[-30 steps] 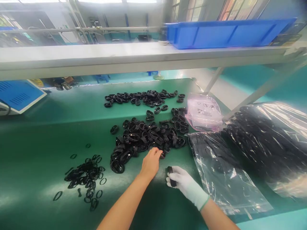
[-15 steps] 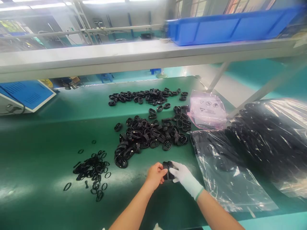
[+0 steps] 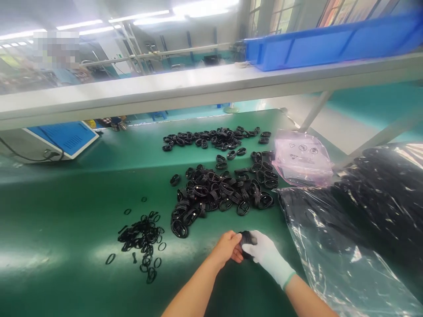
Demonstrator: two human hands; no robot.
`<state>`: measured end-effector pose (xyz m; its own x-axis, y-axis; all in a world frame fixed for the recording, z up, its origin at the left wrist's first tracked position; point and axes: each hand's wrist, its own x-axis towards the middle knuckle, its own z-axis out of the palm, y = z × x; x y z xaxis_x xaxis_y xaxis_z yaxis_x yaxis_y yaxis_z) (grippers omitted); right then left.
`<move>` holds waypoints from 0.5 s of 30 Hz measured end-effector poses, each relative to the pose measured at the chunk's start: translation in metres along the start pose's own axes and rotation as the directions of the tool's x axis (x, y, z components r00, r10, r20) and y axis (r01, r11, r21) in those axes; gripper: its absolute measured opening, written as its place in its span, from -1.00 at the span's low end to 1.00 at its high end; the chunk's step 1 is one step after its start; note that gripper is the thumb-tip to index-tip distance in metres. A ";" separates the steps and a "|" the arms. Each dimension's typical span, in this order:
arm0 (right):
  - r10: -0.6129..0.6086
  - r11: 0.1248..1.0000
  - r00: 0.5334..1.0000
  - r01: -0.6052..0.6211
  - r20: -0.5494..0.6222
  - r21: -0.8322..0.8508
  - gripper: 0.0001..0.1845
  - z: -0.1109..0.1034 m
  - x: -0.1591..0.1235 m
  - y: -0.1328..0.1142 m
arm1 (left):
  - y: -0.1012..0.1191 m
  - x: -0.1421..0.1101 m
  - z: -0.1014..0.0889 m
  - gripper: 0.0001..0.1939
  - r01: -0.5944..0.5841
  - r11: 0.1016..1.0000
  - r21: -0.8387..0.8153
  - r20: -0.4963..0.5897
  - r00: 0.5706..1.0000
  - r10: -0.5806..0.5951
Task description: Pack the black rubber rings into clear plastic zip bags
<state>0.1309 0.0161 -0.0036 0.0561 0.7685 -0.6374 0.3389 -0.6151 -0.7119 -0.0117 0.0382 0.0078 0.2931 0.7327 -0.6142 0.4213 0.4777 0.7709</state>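
Observation:
A coiled black cable [image 3: 246, 241] is held between my two hands, low in the view above the green table. My bare left hand [image 3: 228, 247] pinches its left side with thumb and fingers. On the other side, my right hand [image 3: 262, 247], in a white glove, closes round the coil and hides part of it. Just beyond lies a heap of coiled black cables [image 3: 211, 189]. To the left of my hands is a loose pile of small black bands [image 3: 140, 233]. Whether a band sits on the held coil, I cannot tell.
Farther back lies a second row of coiled cables [image 3: 214, 137]. A pink bag [image 3: 302, 154] and clear bags of black goods [image 3: 327, 237] take up the right side. A white shelf [image 3: 158, 90] crosses above, carrying a blue bin [image 3: 317, 44]. A blue-topped box [image 3: 66, 136] stands at left.
My view has swung left, so everything sits farther right. The coil has turned between my hands, and the small gap across its middle no longer shows. Both hands still hold it.

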 end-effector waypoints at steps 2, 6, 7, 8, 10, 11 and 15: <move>0.034 0.999 0.999 -0.034 0.009 -0.008 -0.54 0.001 0.001 -0.003 | 0.020 0.004 -0.025 -0.78 -0.055 0.987 0.154 -0.139 0.987 0.077; 0.024 1.000 1.000 -0.024 0.004 -0.012 -0.59 0.001 -0.004 -0.008 | 0.071 0.022 -0.083 -0.64 -0.099 0.454 0.886 -0.170 0.840 0.515; 0.006 1.000 1.000 -0.006 -0.004 -0.012 -0.61 0.002 -0.006 -0.006 | 0.080 0.023 -0.093 -0.66 -0.095 0.347 0.933 -0.112 0.839 0.533; -0.005 1.000 1.000 0.005 -0.013 -0.014 -0.63 0.004 -0.006 -0.003 | 0.087 0.021 -0.100 -0.69 -0.094 0.278 0.956 -0.069 0.849 0.524; -0.013 1.000 0.999 0.013 -0.043 -0.007 -0.69 0.008 -0.003 0.005 | 0.086 0.011 -0.101 -0.75 -0.099 0.242 0.965 -0.035 0.869 0.494; 0.006 1.000 0.998 -0.007 -0.058 -0.008 -0.71 0.009 0.000 0.009 | 0.079 0.004 -0.096 -0.75 -0.090 0.224 0.970 -0.029 0.877 0.480; 0.001 1.000 0.998 -0.002 -0.057 -0.023 -0.77 0.009 0.001 0.008 | 0.026 -0.020 -0.046 -0.72 -0.030 0.255 0.967 -0.076 0.916 0.395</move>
<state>0.1252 0.0105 -0.0130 0.1101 0.7770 -0.6198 0.3605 -0.6124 -0.7036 -0.0461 0.0583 0.0477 0.3698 0.8961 -0.2454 0.9281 -0.3688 0.0519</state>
